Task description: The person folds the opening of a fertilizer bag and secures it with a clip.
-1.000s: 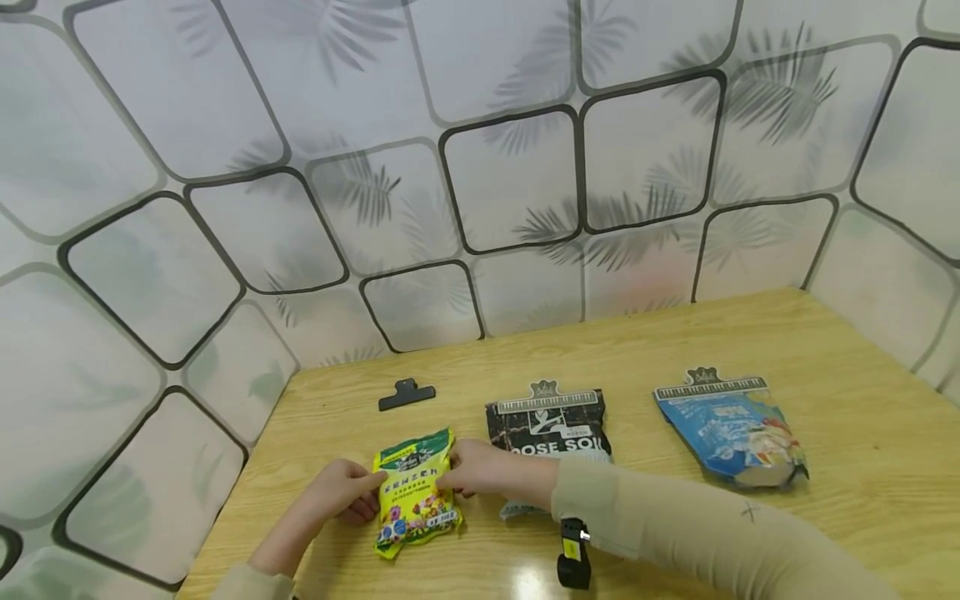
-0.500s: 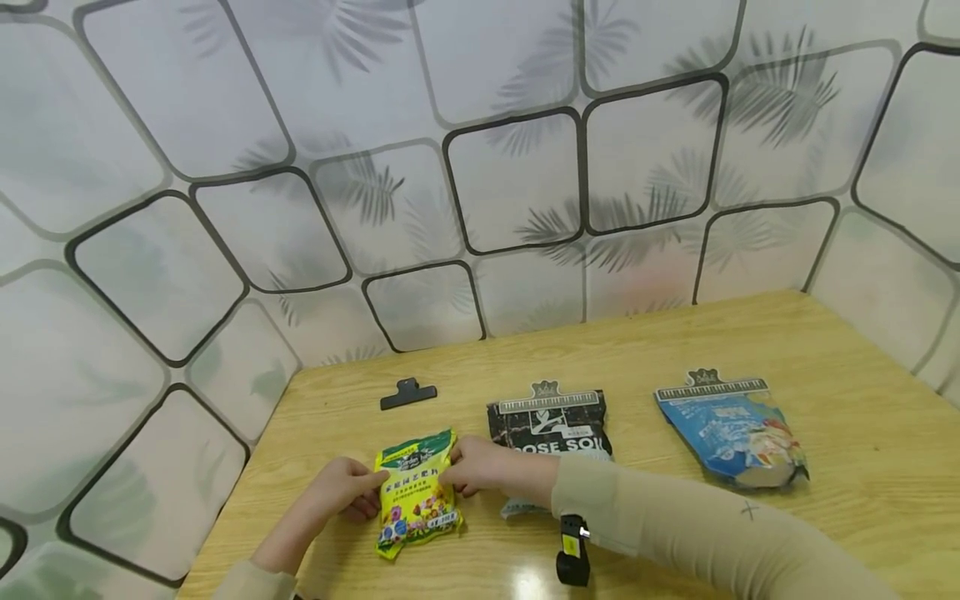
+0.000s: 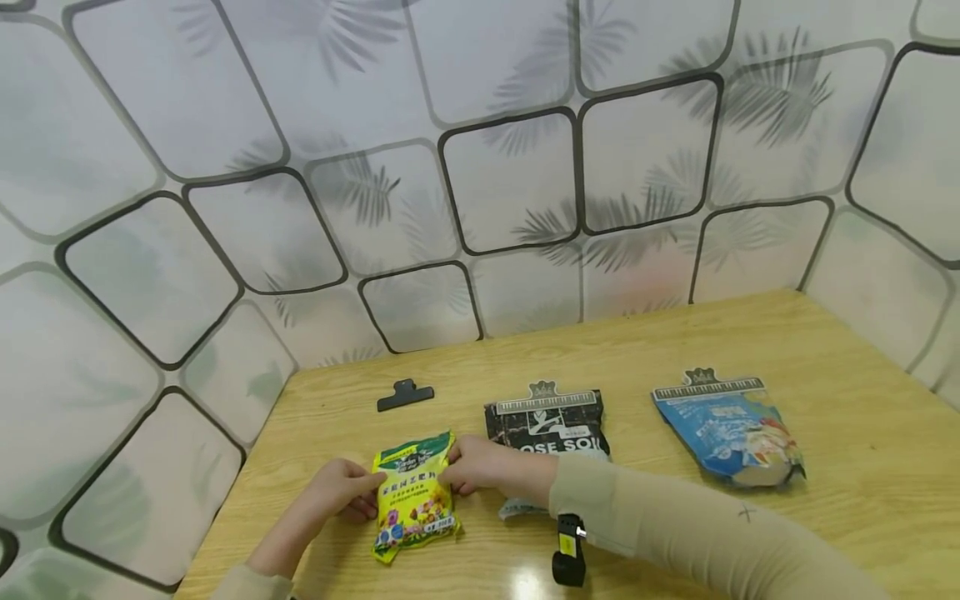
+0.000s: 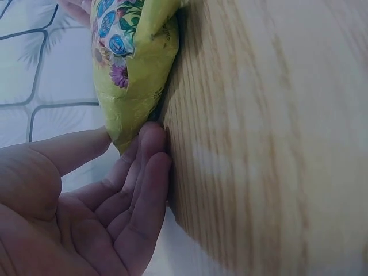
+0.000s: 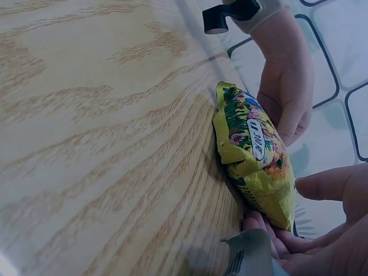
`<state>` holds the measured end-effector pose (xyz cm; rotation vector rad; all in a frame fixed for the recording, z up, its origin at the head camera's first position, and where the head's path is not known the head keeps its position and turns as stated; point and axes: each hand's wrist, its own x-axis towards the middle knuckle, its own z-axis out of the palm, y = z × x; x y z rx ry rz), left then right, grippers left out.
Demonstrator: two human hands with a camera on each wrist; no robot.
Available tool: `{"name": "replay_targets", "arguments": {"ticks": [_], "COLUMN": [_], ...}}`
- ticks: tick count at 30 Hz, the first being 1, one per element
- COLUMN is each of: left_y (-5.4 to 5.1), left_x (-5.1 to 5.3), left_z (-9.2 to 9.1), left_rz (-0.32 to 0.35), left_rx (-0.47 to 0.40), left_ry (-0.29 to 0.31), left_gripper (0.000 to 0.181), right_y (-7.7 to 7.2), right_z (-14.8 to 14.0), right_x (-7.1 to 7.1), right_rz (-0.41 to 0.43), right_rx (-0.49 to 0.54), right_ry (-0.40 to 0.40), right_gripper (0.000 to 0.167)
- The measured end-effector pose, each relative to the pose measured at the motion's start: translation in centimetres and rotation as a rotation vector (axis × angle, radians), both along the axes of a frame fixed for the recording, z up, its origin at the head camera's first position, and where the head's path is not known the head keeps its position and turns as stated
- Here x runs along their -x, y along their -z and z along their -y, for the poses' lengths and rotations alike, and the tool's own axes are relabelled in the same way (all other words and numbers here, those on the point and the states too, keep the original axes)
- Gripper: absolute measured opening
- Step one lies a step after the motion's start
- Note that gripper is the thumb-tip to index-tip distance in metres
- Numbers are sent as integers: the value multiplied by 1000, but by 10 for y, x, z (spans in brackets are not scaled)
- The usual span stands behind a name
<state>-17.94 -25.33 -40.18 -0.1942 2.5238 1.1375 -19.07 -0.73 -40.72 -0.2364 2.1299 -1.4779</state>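
Note:
A yellow bag (image 3: 416,496) with a green top band and printed flowers lies on the wooden table. My left hand (image 3: 341,492) pinches its left edge, thumb on top and the other fingers below. On the bag's opposite edge, my right hand (image 3: 476,465) pinches it between thumb and fingers. The left wrist view has a yellow corner of the bag (image 4: 135,86) between the thumb and fingertips. In the right wrist view the bag (image 5: 253,155) lies low on the table, with the right fingertips partly beneath it.
A loose black clip (image 3: 405,395) lies behind the yellow bag. Just right of my right hand is a black soil bag (image 3: 543,423), closed with a clip (image 3: 547,404) and partly covered by my forearm. Farther right lies a blue bag (image 3: 731,442) with a similar clip (image 3: 708,388).

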Motion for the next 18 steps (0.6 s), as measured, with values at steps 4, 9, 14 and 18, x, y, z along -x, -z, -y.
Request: {"name": "replay_targets", "arguments": {"ticks": [4, 9, 14, 18], "left_y": [0, 3, 5, 5], "left_x": [1, 2, 0, 0], "left_z": [1, 4, 6, 5], "left_rz": [-2, 7, 12, 21], "left_rx": [-12, -43, -77, -86], "left_ry": [7, 3, -15, -44], "left_gripper": [32, 34, 35, 34], "right_y": [0, 2, 2, 2], "right_z": [0, 0, 0, 0], "right_x": [1, 1, 0, 0], "right_rz": [-1, 4, 16, 27], "right_rx": [6, 25, 53, 77], "right_ry": [10, 20, 28, 44], "right_gripper": [24, 21, 25, 22]}}
